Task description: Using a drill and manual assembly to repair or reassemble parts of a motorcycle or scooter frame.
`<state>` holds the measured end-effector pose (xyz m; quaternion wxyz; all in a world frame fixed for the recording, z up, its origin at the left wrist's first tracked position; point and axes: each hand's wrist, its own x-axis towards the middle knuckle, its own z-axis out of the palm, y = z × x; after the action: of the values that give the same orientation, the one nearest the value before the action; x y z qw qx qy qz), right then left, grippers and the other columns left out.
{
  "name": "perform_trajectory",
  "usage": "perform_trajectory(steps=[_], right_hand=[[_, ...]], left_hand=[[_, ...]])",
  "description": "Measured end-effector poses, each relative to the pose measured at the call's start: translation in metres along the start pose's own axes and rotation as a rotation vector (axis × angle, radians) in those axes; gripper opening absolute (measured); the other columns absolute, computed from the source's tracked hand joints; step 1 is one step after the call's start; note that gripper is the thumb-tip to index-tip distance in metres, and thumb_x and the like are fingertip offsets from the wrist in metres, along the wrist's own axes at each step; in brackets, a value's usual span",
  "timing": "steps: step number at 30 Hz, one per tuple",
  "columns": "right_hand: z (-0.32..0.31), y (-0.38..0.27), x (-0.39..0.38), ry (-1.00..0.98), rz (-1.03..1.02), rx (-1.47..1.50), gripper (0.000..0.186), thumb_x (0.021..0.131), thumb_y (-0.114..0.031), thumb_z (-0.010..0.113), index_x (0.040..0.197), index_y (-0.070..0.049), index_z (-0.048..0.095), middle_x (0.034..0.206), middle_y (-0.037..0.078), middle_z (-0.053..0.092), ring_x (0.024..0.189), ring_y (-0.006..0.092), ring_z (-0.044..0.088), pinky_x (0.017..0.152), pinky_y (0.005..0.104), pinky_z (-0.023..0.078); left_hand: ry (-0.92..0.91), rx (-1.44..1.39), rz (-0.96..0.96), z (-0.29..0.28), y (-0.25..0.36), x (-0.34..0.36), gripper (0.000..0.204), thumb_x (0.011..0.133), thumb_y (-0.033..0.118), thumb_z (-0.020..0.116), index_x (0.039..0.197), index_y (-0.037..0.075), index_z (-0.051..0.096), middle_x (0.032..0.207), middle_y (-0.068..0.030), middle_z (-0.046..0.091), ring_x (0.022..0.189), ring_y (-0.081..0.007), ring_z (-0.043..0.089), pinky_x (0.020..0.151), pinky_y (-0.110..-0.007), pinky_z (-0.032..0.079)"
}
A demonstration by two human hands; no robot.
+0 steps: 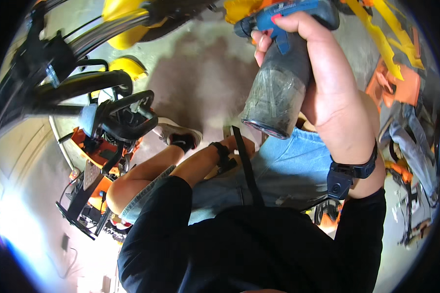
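Note:
My right hand (325, 90) is raised, fingers wrapped round the grip of a blue and black cordless drill (280, 90). Clear tape covers the lower part of its dark handle, and its nose points left at the top of the view. Low in front of my lap is my left hand (244, 145), partly behind a dark hanging strap (244, 161). Its fingers are hidden, so I cannot tell whether it holds anything. A black wrist device (347, 178) sits on my right forearm.
At left stands a machine with thick black tubular bars (93, 83) and orange parts (101, 193). Yellow round pieces (127, 66) are at the upper left. Yellow strips (379, 36) and an orange part (398, 80) lie at upper right. Another person's jean-clad leg (415, 146) shows at right.

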<state>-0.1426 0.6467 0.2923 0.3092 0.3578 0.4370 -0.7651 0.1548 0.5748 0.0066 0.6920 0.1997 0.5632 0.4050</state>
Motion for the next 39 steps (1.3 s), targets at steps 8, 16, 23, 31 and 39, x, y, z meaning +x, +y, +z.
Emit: perform_trajectory(steps=[8,16,23,31,39], right_hand=[[-0.003,0.022,-0.019,-0.123,0.035,0.071,0.027,0.079,-0.014,0.062,0.099,-0.005,0.047,0.077,0.010,0.057,0.064,0.0246,0.061,0.063,0.0395,0.054],[-0.028,0.103,0.048,-0.088,0.073,-0.428,0.025,0.078,-0.013,0.059,0.099,-0.001,0.052,0.076,0.010,0.057,0.062,0.0226,0.059,0.059,0.0380,0.052],[-0.081,0.163,0.159,-0.315,-0.299,-1.718,0.033,0.079,-0.029,0.067,0.093,0.001,0.065,0.081,0.009,0.066,0.075,0.0193,0.064,0.065,0.0355,0.049],[-0.048,0.260,0.146,-0.176,-0.371,-2.178,0.031,0.080,-0.028,0.065,0.094,0.000,0.065,0.080,0.008,0.065,0.073,0.0179,0.063,0.064,0.0343,0.049],[-0.061,0.274,0.159,-0.127,-0.369,-2.206,0.029,0.082,-0.026,0.063,0.095,0.000,0.065,0.080,0.006,0.065,0.071,0.0164,0.062,0.063,0.0332,0.049]], left_hand=[[0.075,0.283,-0.167,-0.030,-0.022,-0.018,0.046,0.074,0.047,0.069,0.088,0.004,0.071,0.087,-0.0173,0.069,0.076,-0.0260,0.065,0.071,-0.041,0.051],[0.745,-0.330,-0.249,-0.119,0.060,-0.269,0.034,0.084,0.039,0.060,0.083,0.005,0.068,0.061,-0.0022,0.056,0.052,-0.0155,0.053,0.047,-0.033,0.041],[0.831,-0.440,0.164,-0.053,0.225,-0.276,0.032,0.093,0.035,0.053,0.081,0.006,0.060,0.060,0.0044,0.043,0.050,-0.0065,0.039,0.045,-0.023,0.029],[1.232,-0.930,0.464,-0.078,0.197,-0.270,0.019,0.087,0.016,0.055,0.088,-0.002,0.061,0.067,-0.0094,0.055,0.051,-0.0155,0.047,0.043,-0.028,0.034],[1.029,-1.110,0.700,-0.064,0.234,-0.270,0.030,0.098,0.019,0.042,0.091,-0.006,0.057,0.080,-0.0135,0.062,0.058,-0.0196,0.059,0.050,-0.030,0.047]])
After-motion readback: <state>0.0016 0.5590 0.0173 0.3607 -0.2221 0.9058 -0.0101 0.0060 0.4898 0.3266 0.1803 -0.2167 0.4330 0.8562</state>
